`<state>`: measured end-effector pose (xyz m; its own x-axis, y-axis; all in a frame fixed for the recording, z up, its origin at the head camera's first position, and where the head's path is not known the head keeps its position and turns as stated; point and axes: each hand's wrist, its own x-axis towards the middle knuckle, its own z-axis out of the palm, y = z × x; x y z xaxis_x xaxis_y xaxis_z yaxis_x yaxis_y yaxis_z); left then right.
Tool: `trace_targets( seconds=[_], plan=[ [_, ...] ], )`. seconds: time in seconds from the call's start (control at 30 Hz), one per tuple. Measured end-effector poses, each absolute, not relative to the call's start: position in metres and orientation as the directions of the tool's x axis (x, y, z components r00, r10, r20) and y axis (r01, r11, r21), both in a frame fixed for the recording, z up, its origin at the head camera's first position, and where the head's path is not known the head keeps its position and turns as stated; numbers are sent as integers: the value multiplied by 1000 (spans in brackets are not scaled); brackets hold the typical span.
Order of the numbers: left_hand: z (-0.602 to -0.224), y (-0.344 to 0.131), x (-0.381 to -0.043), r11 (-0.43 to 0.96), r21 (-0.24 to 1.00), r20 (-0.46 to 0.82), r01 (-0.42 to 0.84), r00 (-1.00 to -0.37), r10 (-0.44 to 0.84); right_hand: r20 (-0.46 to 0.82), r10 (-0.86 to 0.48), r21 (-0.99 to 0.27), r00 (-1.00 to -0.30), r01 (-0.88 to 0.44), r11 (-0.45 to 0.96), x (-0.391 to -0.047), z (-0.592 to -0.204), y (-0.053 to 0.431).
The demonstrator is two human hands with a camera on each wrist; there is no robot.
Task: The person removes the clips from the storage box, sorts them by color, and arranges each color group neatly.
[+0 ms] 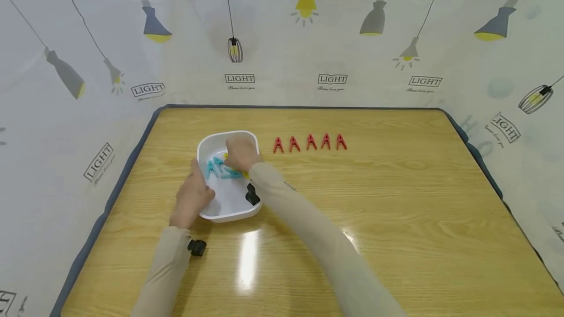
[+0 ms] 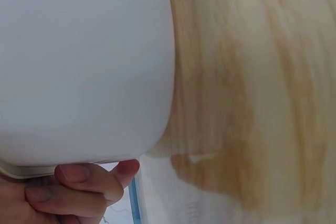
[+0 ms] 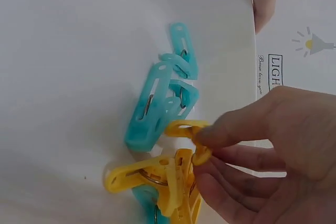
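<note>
Beyond the far edge of the table [image 1: 418, 185], a printed cloth [image 1: 374, 67] rises as a backdrop. On the table's left part a white tub [image 1: 229, 204] stands upright. The left hand [image 1: 192, 197] grips the tub's left wall, thumb over the rim on the inside and fingers curled along the outside, which probably serves to steady it. The right hand [image 1: 242, 153] is down inside the tub, thumb and fingertips pinched together on a single peg. Just beside the tub, to its right, five red pegs [image 1: 311, 142] sit apart from one another in a neat row on the wood. Inside the tub lie the blue pegs [image 3: 149, 106], loosely heaped, some overlapping so that their count is hard to tell. Next to them is a tighter clump of yellow pegs [image 3: 170, 187], with part of a blue one showing from beneath. Smallest of all, the held peg [image 3: 185, 132] is yellow, caught between the right thumb and fingers just above that clump; whether it touches its neighbours cannot be told. The step in hand looks to be picking this one out of the tub. The next move would seem to call for a firm pinch and a straight lift, so that no other peg snags, while the left hand keeps the tub from sliding.
</note>
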<state>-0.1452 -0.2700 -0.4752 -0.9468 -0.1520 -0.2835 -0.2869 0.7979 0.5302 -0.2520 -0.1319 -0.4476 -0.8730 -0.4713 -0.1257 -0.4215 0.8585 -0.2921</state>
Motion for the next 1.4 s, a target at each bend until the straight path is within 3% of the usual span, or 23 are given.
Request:
trace_targets(
  seconds=[0.37,0.73,1.13,1.4],
  plan=[
    [-478,-270,-145,799,534,-265,-276,-952,-152,-50,-440,-355,-897,-396,847,-258,-448,-132],
    [-475,-267,-143,779,533,-324,-329,-930,-172,11,-364,-669,-931,-278,690,-265,-432,-108],
    [-473,-264,-143,784,515,-344,-345,-922,-180,-10,-336,-767,-942,-208,607,-269,-433,-81],
    [-474,-264,-142,802,509,-303,-313,-937,-173,56,-326,-786,-944,-243,569,-269,-433,-70]
  ],
)
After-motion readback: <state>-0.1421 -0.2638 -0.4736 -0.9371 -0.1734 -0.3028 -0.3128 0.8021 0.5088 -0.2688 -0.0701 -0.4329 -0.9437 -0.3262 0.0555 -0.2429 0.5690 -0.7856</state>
